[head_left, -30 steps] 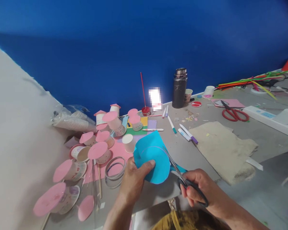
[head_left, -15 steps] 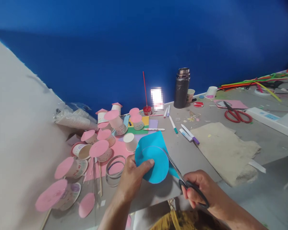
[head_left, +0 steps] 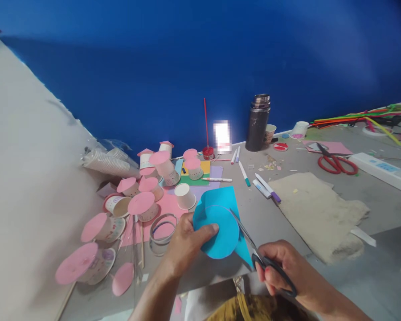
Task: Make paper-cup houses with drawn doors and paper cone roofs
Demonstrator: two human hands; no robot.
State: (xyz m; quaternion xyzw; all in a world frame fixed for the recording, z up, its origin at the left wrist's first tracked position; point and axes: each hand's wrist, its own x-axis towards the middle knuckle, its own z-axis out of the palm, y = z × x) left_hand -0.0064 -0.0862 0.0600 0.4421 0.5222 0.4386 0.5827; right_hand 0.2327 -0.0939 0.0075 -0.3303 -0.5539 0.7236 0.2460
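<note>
My left hand (head_left: 194,238) pinches a sheet of blue paper (head_left: 217,238), thumb on top and fingers underneath. A drawn circle outline shows on the paper; its lower and right edge is cut round, while the upper part is still joined to the sheet. In my right hand (head_left: 277,263) is a pair of scissors (head_left: 247,234) with black handles. Their blades lie at the circle's upper right edge, and a cut strip of blue paper hangs down beside them. A white paper cup (head_left: 184,196) stands just beyond my left hand.
Paper cups with pink discs (head_left: 142,203) crowd the left side. Tape rings (head_left: 162,234) lie near my left wrist. Behind are markers (head_left: 243,174) and a dark flask (head_left: 258,125). To the right lie a beige cloth (head_left: 314,209), red-handled scissors (head_left: 337,165) and a white power strip (head_left: 384,171).
The scissor blades have advanced slightly along the circle's upper right edge. The cut strip hangs lower. The whole view has shifted a little.
</note>
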